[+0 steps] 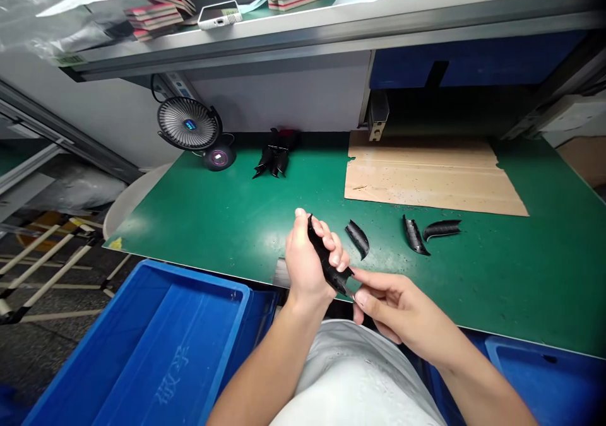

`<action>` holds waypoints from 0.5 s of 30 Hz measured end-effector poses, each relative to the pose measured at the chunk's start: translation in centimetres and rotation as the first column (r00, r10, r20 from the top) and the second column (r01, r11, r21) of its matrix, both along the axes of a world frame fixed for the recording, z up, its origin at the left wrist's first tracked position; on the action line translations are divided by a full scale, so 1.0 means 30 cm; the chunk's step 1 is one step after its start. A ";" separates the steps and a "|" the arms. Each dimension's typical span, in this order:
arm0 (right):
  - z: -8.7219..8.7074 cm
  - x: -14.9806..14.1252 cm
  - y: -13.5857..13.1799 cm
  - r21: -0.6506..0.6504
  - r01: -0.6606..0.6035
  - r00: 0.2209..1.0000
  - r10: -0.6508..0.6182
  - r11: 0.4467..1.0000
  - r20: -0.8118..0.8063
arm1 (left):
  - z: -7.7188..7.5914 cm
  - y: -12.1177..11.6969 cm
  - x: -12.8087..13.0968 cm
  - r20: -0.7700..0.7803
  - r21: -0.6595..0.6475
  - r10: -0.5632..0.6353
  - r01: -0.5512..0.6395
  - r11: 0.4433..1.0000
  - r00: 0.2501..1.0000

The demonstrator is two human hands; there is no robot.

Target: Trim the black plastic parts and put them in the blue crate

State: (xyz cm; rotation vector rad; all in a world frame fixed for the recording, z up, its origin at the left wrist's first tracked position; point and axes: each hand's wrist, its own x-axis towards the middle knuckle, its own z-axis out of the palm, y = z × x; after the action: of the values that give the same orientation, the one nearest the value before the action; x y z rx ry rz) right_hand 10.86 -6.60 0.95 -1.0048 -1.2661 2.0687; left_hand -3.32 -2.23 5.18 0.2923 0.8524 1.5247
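Note:
My left hand [310, 259] is closed around a curved black plastic part [326, 263], held upright over the near edge of the green table [218, 218]. My right hand [392, 303] pinches the lower end of that same part with thumb and forefinger. Three similar black curved parts lie on the mat just beyond: one [358, 238] close to my left hand, and two more [415, 235] [442, 228] further right.
A pile of black parts [274, 156] lies at the back beside a small desk fan [188, 124]. A cardboard sheet [426, 173] covers the back right. Blue bins stand below the table at left [156, 350] and right [549, 382]. A shelf overhead holds booklets.

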 end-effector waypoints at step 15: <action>0.052 -0.046 -0.015 0.489 -0.007 0.921 -0.185 0.872 0.344 | 0.011 -0.018 -0.004 -0.062 0.006 0.031 -0.031 0.999 0.998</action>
State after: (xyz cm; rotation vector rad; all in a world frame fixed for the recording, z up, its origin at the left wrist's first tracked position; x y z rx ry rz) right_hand 9.49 -7.06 2.50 -1.2249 -1.7790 1.4018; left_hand -3.43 -2.76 5.50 0.3330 0.9054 1.5540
